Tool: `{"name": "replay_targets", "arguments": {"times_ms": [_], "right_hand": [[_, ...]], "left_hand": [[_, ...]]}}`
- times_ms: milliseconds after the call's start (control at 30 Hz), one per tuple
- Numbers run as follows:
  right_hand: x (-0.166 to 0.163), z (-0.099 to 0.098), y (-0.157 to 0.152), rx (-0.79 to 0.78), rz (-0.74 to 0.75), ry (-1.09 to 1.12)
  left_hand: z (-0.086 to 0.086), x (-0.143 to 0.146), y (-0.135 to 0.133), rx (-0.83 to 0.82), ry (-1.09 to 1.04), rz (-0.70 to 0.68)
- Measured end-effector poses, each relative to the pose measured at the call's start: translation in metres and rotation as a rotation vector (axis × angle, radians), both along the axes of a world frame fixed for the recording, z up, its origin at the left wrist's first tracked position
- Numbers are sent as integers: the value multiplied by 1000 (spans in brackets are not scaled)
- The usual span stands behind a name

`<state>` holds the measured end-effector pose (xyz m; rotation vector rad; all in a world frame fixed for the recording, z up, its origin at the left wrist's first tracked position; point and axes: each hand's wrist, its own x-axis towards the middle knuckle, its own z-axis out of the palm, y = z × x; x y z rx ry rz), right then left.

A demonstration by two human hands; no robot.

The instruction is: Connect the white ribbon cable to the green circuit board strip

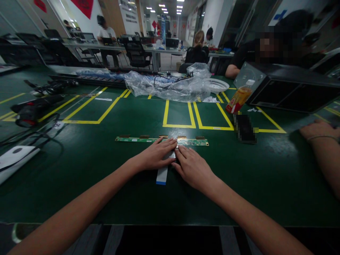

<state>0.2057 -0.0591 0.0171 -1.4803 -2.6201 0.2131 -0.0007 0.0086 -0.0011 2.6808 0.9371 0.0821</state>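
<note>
A long narrow green circuit board (132, 139) lies flat on the dark green table (79, 170). A flat white ribbon cable (162, 174) with a blue end runs from the board's middle toward me. My left hand (156, 155) rests on the cable near the board, fingers pressed together and stretched forward to the connector. My right hand (191, 167) lies beside it, fingertips pressing the cable's end at the board. The cable's join with the board is hidden under my fingers.
Yellow tape outlines (179, 125) mark boxes on the table. Crumpled clear plastic (170, 86) and a white fan guard (216, 85) lie at the back. An orange bottle (239, 99), a dark phone-like object (244, 128) and a black case (289, 88) stand right. Another person's hand (318, 129) rests far right. Tools and cables (32, 109) lie left.
</note>
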Motion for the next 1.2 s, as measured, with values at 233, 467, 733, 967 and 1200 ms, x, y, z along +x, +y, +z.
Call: {"name": "replay_targets", "arguments": {"times_ms": [233,467,733,967,1200], "right_hand": [[3,-4,1,30,11,-9],[15,-5,13,53,84,106],[32,3,26,73,79,305],[38,8,26,46,34,311],[36,10,26,13,31,290]], "left_hand": [[6,-1,-1,-26,-5,-12],[7,-3,1,-7,-4,-30],[12,-4,1,1,27,-114],[-13,-86,58,118,168,579],[-11,-179,81,82,181,1018]]}}
